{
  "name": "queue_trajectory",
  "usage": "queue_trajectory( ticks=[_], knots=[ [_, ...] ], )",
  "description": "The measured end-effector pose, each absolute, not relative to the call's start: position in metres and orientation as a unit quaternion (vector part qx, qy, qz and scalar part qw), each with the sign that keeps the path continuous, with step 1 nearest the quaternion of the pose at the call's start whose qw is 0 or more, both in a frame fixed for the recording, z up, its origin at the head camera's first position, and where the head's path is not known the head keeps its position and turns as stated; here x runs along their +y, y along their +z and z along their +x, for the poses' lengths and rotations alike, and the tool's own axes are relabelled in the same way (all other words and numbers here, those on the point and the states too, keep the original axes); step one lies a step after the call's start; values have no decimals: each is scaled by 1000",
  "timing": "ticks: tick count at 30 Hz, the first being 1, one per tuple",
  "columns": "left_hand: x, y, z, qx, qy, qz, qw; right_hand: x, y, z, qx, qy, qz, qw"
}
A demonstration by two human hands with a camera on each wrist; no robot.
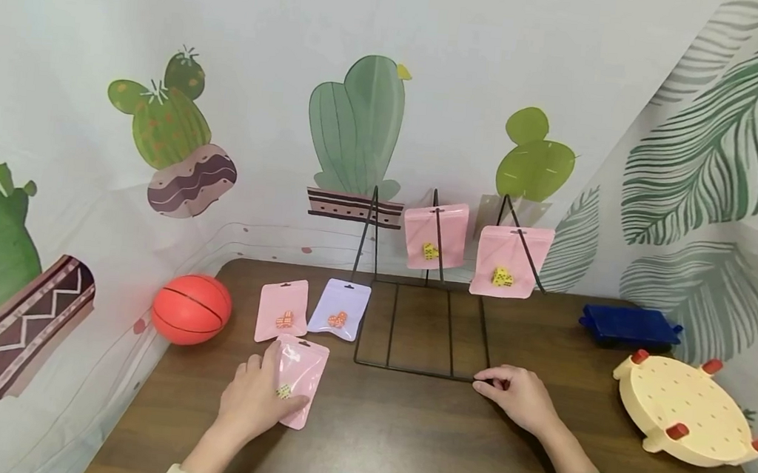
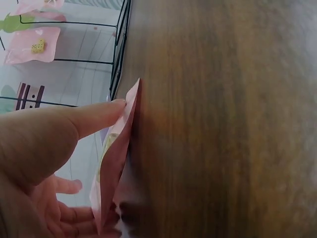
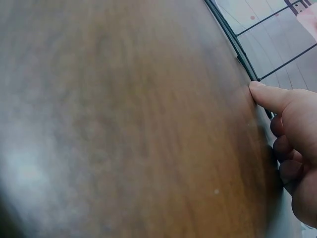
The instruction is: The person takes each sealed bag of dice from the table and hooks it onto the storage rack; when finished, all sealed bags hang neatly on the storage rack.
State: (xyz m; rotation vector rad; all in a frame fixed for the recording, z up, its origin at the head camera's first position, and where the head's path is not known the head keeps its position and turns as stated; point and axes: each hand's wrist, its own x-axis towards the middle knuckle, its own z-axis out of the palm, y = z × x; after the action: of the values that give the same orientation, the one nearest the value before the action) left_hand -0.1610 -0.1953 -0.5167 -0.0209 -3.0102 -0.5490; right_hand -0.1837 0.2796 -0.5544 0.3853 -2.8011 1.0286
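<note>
My left hand (image 1: 251, 399) holds a pink zip pouch (image 1: 304, 368) by its two side edges, thumb on one and fingers on the other. In the left wrist view, the pouch (image 2: 115, 163) bows a little between them, close over the table. Yellow dice show inside it, partly covered by my hand. My right hand (image 1: 518, 397) pinches the front right corner of a black wire rack (image 1: 402, 370). Two pink pouches with yellow dice, one in the middle (image 1: 429, 229) and one at right (image 1: 518, 251), hang on the rack's slanted prongs; the left prong (image 1: 363, 239) carries none.
Left of the rack, a pink pouch (image 1: 274, 295) and a lilac pouch (image 1: 347, 301) with orange dice lie on the wooden table (image 1: 402, 446). A red ball (image 1: 191, 309) stands far left. At right are a blue tray (image 1: 631, 325) and a cream round piece (image 1: 682, 409) with red-tipped legs.
</note>
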Motion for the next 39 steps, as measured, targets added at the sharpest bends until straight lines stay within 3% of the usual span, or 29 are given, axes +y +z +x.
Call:
queue_trajectory(
  ticks=[18,39],
  knots=[
    [-199,-514,-162,-924,-380,-30,-31,279,-557,-185,-928,342,128,70],
    [-173,-498,-157,-870,-473,-129,-49,279,-556,-185,-930,337,125,71]
  ],
)
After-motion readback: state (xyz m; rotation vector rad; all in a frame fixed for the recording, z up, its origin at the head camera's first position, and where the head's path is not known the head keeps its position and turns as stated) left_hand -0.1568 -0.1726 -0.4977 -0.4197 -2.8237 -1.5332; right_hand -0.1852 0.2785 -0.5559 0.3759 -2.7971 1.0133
